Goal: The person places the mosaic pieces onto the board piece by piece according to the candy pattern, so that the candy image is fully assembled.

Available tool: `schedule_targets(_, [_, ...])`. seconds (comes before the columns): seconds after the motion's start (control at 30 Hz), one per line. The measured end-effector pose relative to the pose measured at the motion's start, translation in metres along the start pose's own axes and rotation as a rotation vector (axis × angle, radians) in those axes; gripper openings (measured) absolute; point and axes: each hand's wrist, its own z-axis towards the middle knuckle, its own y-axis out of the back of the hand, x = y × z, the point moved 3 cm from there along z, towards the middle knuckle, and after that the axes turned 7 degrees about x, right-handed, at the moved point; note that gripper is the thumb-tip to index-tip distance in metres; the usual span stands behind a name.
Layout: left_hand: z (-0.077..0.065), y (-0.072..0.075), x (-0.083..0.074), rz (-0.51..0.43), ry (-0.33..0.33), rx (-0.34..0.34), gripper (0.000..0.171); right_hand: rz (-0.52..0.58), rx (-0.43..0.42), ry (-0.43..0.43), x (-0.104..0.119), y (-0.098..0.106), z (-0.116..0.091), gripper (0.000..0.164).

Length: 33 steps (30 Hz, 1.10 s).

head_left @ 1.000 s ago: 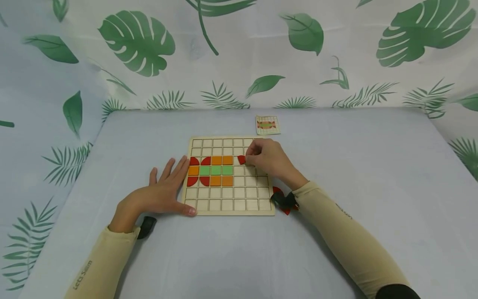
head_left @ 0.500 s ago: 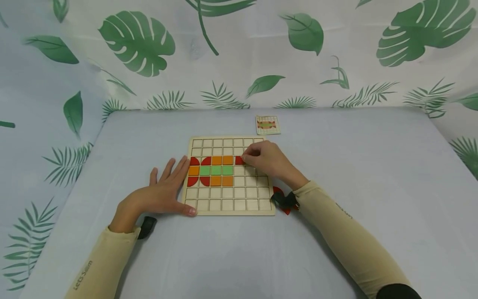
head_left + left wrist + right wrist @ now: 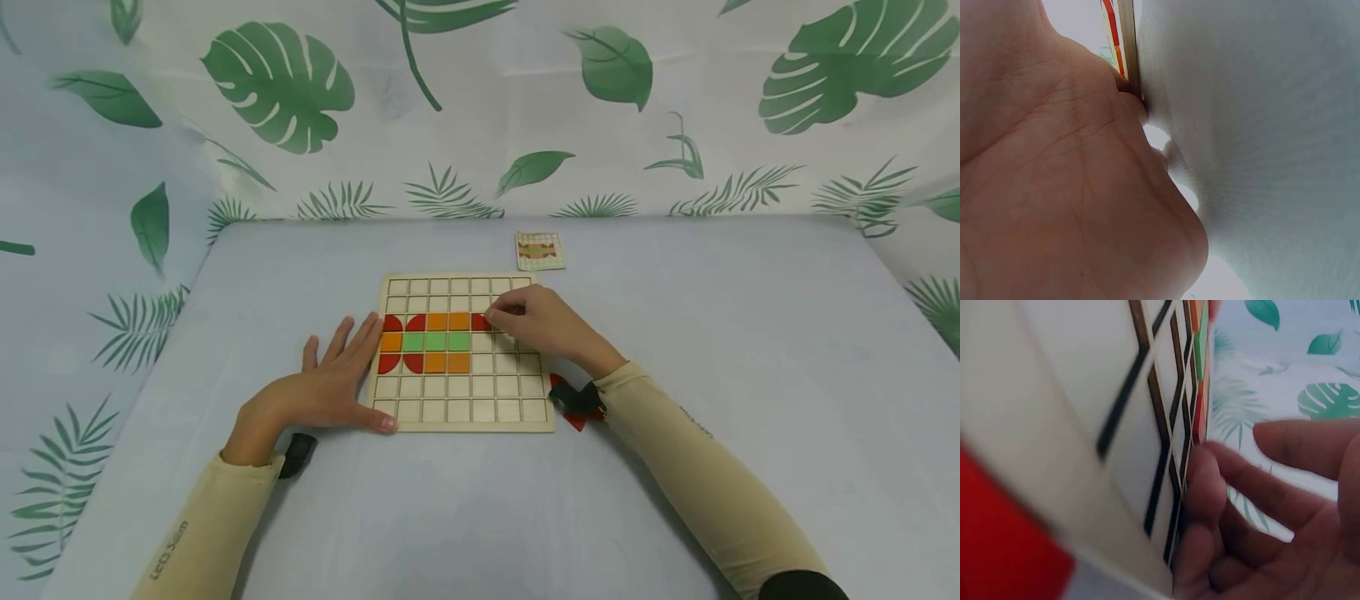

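Head view alone shows the whole grid board point(image 3: 465, 400). A red piece point(image 3: 480, 322) in its third row is pinched by the right hand point(image 3: 543, 321); the left hand point(image 3: 330, 387) is pressed flat, fingers straight, against the board's left edge.

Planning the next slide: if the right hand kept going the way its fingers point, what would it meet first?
The right hand points left along the board. Past the red piece at its fingers, the orange tile probably comes first.
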Motion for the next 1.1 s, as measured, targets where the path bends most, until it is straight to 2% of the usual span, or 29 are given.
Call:
schedule_targets(0.27, [0.003,0.000,-0.005,0.003,-0.010,0.012,0.144,0.005,0.110,0.023,-0.006,0.014,-0.010,0.030])
schedule_targets(0.6, [0.002,-0.001,-0.005,-0.003,-0.011,0.014,0.144,-0.093,0.106,0.004,-0.010,0.033,-0.021,0.029])
schedule_targets(0.83, [0.000,-0.001,-0.006,-0.011,-0.007,0.013,0.144,-0.121,0.157,-0.034,-0.012,0.049,-0.034,0.031])
schedule_targets(1.0, [-0.001,0.000,-0.002,-0.007,0.003,0.011,0.144,-0.151,0.227,-0.069,-0.012,0.052,-0.037,0.036])
schedule_targets(1.1, [0.000,0.000,0.000,-0.001,0.004,0.008,0.144,-0.171,0.261,-0.059,-0.010,0.052,-0.039,0.035])
